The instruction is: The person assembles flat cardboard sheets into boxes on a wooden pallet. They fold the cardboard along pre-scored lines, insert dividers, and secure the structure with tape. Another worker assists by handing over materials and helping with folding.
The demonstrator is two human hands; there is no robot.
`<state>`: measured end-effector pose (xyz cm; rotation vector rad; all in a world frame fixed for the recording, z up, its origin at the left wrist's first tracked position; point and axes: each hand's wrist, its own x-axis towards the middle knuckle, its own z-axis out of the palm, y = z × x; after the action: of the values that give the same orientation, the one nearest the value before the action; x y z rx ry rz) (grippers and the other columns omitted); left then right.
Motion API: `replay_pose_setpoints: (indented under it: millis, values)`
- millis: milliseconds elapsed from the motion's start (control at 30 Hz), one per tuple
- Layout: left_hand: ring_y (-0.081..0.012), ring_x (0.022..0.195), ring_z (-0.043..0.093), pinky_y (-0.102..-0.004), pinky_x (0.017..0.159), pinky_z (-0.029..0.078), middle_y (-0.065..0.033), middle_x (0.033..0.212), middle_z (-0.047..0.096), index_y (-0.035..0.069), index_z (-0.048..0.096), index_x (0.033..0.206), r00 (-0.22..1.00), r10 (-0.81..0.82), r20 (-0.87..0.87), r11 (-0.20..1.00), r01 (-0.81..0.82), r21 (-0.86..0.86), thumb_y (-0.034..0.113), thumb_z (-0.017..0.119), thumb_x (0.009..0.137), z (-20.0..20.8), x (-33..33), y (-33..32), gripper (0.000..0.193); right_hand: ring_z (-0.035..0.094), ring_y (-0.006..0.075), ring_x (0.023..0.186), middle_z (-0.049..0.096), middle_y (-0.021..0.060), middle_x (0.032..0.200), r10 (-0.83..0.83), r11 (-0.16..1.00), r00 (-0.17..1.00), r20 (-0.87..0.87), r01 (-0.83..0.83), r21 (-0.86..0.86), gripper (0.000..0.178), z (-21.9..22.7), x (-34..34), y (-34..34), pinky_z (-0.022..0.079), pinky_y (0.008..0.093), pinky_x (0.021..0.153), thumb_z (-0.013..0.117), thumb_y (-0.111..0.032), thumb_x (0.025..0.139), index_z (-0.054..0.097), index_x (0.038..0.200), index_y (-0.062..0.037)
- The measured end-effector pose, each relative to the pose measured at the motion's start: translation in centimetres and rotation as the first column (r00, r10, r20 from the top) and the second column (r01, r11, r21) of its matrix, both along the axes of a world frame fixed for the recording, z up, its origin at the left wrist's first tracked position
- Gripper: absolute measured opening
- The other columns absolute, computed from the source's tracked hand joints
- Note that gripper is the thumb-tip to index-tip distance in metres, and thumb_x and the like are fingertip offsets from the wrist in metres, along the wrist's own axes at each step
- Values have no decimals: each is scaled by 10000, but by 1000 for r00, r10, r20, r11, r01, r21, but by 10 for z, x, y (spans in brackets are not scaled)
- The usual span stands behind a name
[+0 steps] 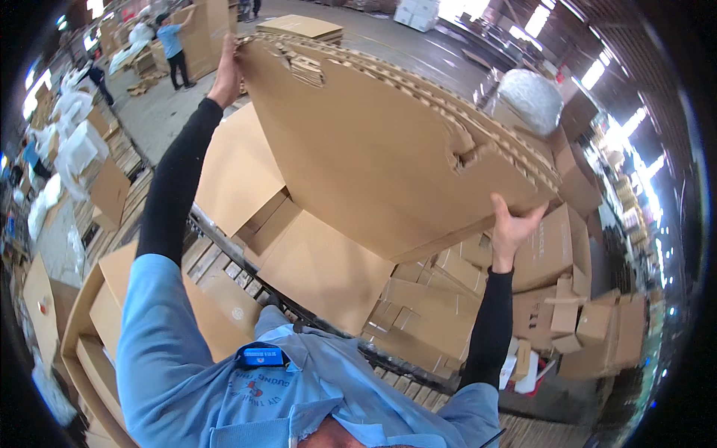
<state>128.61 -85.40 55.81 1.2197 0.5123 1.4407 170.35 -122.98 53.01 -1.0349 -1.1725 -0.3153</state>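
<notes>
Nearest is the person's light-blue shirt [168,328], with a small blue tag [263,357] at the chest and a black sleeve on each forearm. At the lower left, close by, stands an open cardboard box [71,351] with other cardboard inside its walls. Just beyond the shirt, a flat cardboard sheet [325,269] lies over slatted wooden pallets [202,257], and another pale sheet [237,168] lies farther on at the left.

Flattened cartons [437,317] lie to the right of the flat sheet, below the right hand [512,233]. That hand is at the lower right corner of a large cardboard panel [373,149], its thumb and a finger spread apart at the edge; I cannot tell whether its other fingers are clamped. The panel is raised and tilted over the sheets (its thick edge shows corrugations, and its face is torn in two places). The left hand [227,75] has its fingers clamped on the panel's upper left corner.

To the right, brown boxes [549,246] are heaped up, with a bulky bundle in clear wrap [530,101] behind them. Beyond the panel sits a low stack of cardboard [299,28]. Well apart at the upper left, a co-worker [172,48] in blue reaches toward a tall upright cardboard sheet [208,37].
</notes>
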Motion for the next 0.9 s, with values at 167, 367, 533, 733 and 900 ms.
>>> replay_pose_setpoints:
  millis: [167,367,533,733,900]
  values:
    - [-201,1279,448,-394,1088,319,-63,1378,496,85,370,1436,997,-51,60,999,51,-6,537,399,994,-10,29,13,633,582,182,1001,586,108,1116,-23,999,996,-88,19,-41,546,18,10,-6,481,318,887,808,-135,774,499,1190,40]
    - [-221,1305,439,-375,1125,282,-75,1403,493,61,417,1405,895,-421,150,907,414,76,463,373,1023,11,-23,32,556,597,178,977,613,113,1073,227,973,913,-338,-197,120,473,56,7,-19,489,323,881,773,-120,800,518,1165,42]
    - [-195,1318,418,-375,1117,288,-63,1409,488,61,428,1398,924,-374,82,926,377,-31,476,370,1020,-62,-15,48,564,551,180,1084,572,109,1166,169,977,972,-164,-187,-100,609,7,17,-8,461,333,924,776,-213,810,435,1258,19]
    - [-213,1381,341,-397,1141,259,-64,1466,429,82,391,1442,988,-128,81,992,127,20,477,396,1008,-65,9,-9,587,572,181,1057,584,112,1167,101,984,991,-92,-113,-139,638,4,21,-29,470,335,914,786,-201,803,420,1277,18]
    - [-203,1318,413,-405,1106,314,-42,1438,456,102,438,1414,992,37,120,993,-23,-118,414,403,1020,-113,-70,21,503,594,179,1020,619,99,1114,125,896,964,-235,-211,-390,550,3,4,-45,492,331,882,778,-111,782,488,1229,23]
